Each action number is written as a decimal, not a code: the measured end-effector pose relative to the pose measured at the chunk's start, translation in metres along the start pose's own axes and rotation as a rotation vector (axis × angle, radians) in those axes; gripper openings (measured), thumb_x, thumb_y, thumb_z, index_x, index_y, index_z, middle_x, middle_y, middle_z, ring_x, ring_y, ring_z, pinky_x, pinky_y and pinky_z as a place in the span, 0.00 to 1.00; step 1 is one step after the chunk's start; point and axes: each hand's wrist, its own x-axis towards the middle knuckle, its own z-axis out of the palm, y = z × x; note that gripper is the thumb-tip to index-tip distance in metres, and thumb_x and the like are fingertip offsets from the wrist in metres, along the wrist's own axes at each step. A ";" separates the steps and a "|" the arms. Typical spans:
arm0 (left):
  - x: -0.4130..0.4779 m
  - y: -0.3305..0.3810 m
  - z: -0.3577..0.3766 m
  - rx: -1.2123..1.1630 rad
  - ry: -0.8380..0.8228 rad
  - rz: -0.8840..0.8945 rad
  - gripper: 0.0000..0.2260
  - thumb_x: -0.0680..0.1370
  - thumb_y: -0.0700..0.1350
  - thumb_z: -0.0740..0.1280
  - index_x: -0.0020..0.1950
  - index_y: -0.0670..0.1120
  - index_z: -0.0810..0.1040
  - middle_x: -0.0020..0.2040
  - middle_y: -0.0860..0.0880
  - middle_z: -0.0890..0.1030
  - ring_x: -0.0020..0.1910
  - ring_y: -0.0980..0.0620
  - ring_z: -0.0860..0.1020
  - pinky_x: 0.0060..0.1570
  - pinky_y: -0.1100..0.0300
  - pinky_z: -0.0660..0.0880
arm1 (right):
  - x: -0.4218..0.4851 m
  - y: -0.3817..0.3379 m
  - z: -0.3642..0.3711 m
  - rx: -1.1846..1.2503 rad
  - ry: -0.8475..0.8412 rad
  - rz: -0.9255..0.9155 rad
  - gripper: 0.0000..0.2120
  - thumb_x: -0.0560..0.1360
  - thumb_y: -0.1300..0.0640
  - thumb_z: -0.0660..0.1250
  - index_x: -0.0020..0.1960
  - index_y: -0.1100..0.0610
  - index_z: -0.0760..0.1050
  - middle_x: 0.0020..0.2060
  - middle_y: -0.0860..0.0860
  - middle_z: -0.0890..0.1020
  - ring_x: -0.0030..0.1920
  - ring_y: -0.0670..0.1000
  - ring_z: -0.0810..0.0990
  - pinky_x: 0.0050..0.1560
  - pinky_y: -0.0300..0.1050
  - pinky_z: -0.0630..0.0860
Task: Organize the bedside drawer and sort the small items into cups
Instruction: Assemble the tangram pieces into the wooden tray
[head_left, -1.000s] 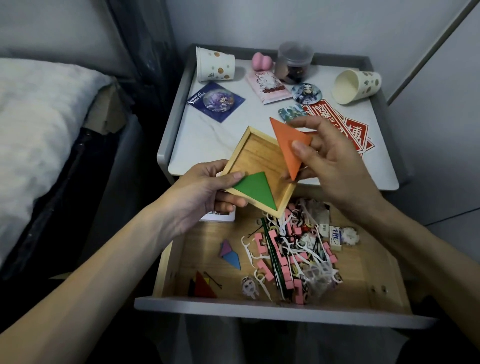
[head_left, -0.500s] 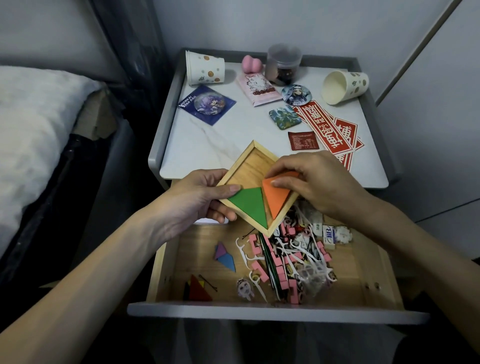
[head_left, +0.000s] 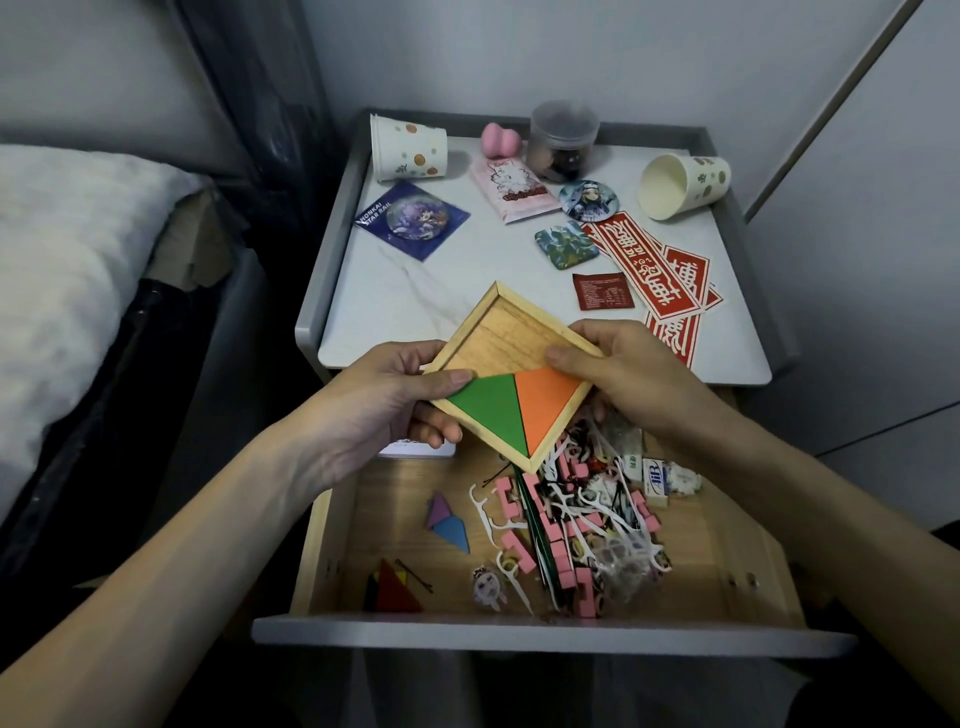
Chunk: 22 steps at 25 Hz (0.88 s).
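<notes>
Above open wooden drawer (head_left: 519, 636), mid-frame: left hand (head_left: 395, 400) and right hand (head_left: 623, 374) pinch opposite edges of light, stiff square wooden tray (head_left: 514, 338); loose green triangle (head_left: 488, 405) and orange triangle (head_left: 550, 405) probably slide if tilted.

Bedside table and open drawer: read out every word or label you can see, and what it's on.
"HONKAI STAR RAIL": blue square card.
"HB", probably: white eraser in the wooden drawer.
Red paper stickers: large Chinese characters, upside down, not legible.
Dark red sachet, pink packet: print too small or blurred.
</notes>
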 end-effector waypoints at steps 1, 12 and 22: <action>0.000 0.000 0.000 -0.005 0.001 0.002 0.15 0.79 0.38 0.66 0.64 0.33 0.75 0.49 0.38 0.82 0.26 0.53 0.79 0.25 0.66 0.75 | -0.001 0.000 0.000 0.031 -0.004 0.004 0.05 0.80 0.55 0.65 0.50 0.55 0.78 0.34 0.46 0.84 0.30 0.43 0.79 0.27 0.34 0.72; -0.001 -0.003 0.008 -0.144 0.149 0.095 0.17 0.76 0.49 0.68 0.59 0.39 0.79 0.42 0.44 0.81 0.28 0.52 0.75 0.27 0.64 0.71 | -0.003 -0.002 0.008 0.189 0.078 0.038 0.07 0.81 0.54 0.65 0.54 0.55 0.79 0.36 0.49 0.83 0.32 0.50 0.76 0.30 0.40 0.71; 0.003 -0.011 0.015 0.017 0.304 0.263 0.24 0.71 0.34 0.74 0.65 0.41 0.74 0.56 0.47 0.84 0.55 0.49 0.83 0.51 0.58 0.80 | -0.004 0.000 0.034 0.204 -0.014 0.096 0.09 0.81 0.50 0.64 0.54 0.52 0.80 0.40 0.47 0.85 0.37 0.45 0.82 0.36 0.39 0.76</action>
